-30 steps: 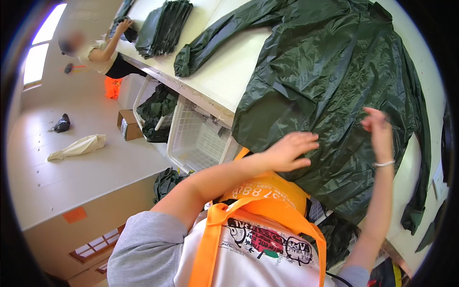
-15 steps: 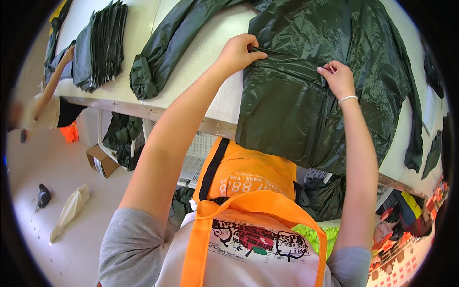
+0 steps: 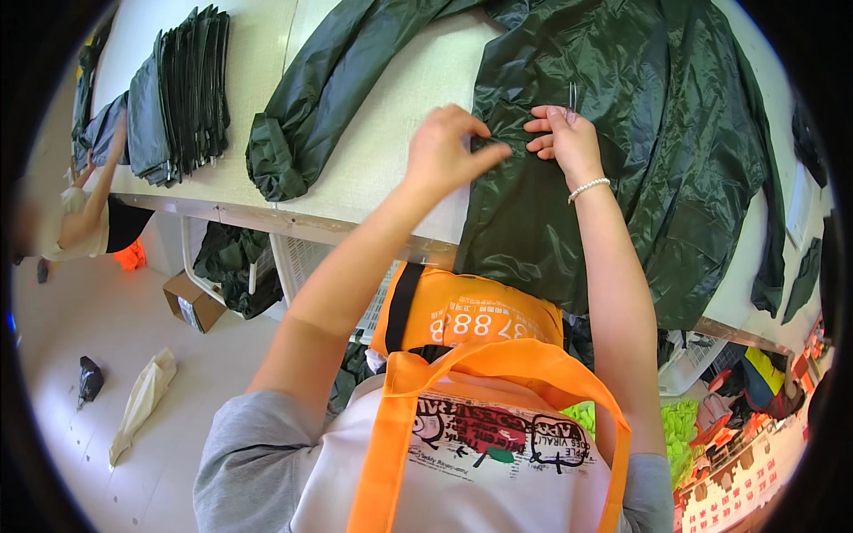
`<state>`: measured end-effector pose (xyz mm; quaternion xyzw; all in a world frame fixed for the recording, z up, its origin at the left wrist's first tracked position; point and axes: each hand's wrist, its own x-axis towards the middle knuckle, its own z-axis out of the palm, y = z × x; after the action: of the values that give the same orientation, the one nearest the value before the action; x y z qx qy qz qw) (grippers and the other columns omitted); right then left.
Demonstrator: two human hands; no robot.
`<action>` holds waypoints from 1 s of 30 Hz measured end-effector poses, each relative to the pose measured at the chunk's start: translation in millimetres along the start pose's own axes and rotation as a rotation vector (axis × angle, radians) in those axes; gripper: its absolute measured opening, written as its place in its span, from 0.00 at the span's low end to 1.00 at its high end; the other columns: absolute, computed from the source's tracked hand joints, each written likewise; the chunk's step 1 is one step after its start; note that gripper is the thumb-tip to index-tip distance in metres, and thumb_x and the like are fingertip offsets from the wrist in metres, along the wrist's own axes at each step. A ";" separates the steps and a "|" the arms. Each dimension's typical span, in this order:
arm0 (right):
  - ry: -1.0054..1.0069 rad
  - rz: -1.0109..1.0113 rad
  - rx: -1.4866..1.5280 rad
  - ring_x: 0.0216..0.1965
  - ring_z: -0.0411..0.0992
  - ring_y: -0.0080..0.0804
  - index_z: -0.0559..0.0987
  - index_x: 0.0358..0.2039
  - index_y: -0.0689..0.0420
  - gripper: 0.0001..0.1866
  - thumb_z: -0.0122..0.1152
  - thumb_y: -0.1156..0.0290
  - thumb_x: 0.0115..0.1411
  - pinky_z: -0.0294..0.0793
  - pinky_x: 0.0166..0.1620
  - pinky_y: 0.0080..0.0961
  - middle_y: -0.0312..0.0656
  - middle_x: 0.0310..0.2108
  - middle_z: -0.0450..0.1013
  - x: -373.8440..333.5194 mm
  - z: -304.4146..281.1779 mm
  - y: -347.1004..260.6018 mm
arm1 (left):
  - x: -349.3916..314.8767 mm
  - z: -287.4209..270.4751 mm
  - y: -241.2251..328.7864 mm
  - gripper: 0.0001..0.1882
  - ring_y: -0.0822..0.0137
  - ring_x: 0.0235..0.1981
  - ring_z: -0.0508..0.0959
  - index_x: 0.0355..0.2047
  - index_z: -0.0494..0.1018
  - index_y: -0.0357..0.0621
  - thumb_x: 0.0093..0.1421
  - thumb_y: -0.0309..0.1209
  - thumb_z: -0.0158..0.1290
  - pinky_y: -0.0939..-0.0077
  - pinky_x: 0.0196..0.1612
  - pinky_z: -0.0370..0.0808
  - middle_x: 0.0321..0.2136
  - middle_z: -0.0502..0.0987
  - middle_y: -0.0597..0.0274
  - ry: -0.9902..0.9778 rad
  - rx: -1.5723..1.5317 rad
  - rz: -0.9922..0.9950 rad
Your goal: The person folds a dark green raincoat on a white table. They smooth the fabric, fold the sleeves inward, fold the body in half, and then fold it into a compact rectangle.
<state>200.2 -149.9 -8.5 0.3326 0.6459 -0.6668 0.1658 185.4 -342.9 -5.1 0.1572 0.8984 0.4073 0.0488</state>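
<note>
A shiny dark green jacket (image 3: 613, 169) is spread on the table, its lower edge hanging over the front. My left hand (image 3: 449, 155) is at the jacket's left edge, blurred, with thumb and forefinger apart; its other fingers are partly hidden. To its right, above the jacket front, my right hand (image 3: 569, 142) has its fingers loosely bent. Two thin metal prongs of what look like thread snips (image 3: 572, 96) stick up from that hand; their handle is hidden. One jacket sleeve (image 3: 302, 115) stretches out to the left.
A stack of folded dark green garments (image 3: 182, 102) stands at the table's far left, beside another person's arm (image 3: 102, 173). An orange bag (image 3: 480, 311) is at the table's front edge. Below are a cardboard box (image 3: 194, 302) and white crates (image 3: 298, 258).
Both hands have moved down slightly; the right has also shifted left, closer to the left. My left thumb has come away from the fabric fold, and the jacket front has shifted and creased.
</note>
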 end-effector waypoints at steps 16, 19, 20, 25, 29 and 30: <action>0.179 -0.488 -0.557 0.33 0.74 0.36 0.70 0.38 0.60 0.16 0.60 0.61 0.58 0.73 0.37 0.29 0.45 0.31 0.73 -82.2 9.1 17.1 | 8.0 -3.3 -12.6 0.05 0.73 0.25 0.69 0.31 0.73 0.37 0.57 0.26 0.54 0.79 0.32 0.69 0.25 0.73 0.65 -0.342 -0.314 -0.234; 0.196 -0.524 -0.695 0.33 0.74 0.38 0.72 0.35 0.58 0.12 0.62 0.65 0.56 0.73 0.36 0.31 0.42 0.31 0.74 -87.6 16.4 28.1 | 12.2 -4.7 -21.5 0.07 0.74 0.22 0.68 0.31 0.74 0.36 0.56 0.28 0.55 0.77 0.28 0.68 0.20 0.73 0.64 -0.381 -0.420 -0.250; 0.208 -0.559 -0.732 0.33 0.74 0.38 0.72 0.34 0.58 0.12 0.62 0.65 0.56 0.72 0.36 0.31 0.42 0.31 0.73 -86.5 19.7 26.9 | 14.0 -5.3 -20.5 0.07 0.74 0.22 0.68 0.31 0.74 0.36 0.56 0.28 0.55 0.77 0.28 0.68 0.20 0.72 0.64 -0.399 -0.422 -0.251; 0.251 -0.697 -0.874 0.31 0.72 0.40 0.74 0.33 0.56 0.11 0.63 0.66 0.54 0.71 0.34 0.33 0.41 0.29 0.72 -72.2 34.3 24.5 | 14.3 -4.9 -21.4 0.07 0.73 0.22 0.68 0.31 0.74 0.36 0.56 0.28 0.55 0.77 0.27 0.67 0.20 0.72 0.63 -0.419 -0.439 -0.246; 0.259 -0.710 -0.935 0.30 0.71 0.40 0.73 0.30 0.55 0.09 0.62 0.66 0.54 0.71 0.33 0.34 0.39 0.27 0.72 -70.5 35.0 22.4 | 13.5 -6.8 -16.7 0.07 0.76 0.25 0.67 0.32 0.73 0.36 0.58 0.28 0.53 0.79 0.30 0.66 0.23 0.72 0.66 -0.435 -0.417 -0.262; 0.256 -0.708 -0.947 0.30 0.71 0.40 0.73 0.29 0.55 0.09 0.62 0.66 0.54 0.71 0.33 0.34 0.39 0.27 0.72 -70.6 35.2 21.7 | 13.6 -7.2 -16.0 0.07 0.77 0.26 0.66 0.33 0.73 0.36 0.59 0.28 0.53 0.81 0.31 0.66 0.24 0.72 0.68 -0.450 -0.401 -0.270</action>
<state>257.3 -201.2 19.7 0.0651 0.9588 -0.2761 -0.0150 167.1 -353.6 -11.7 0.1098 0.7797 0.5210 0.3295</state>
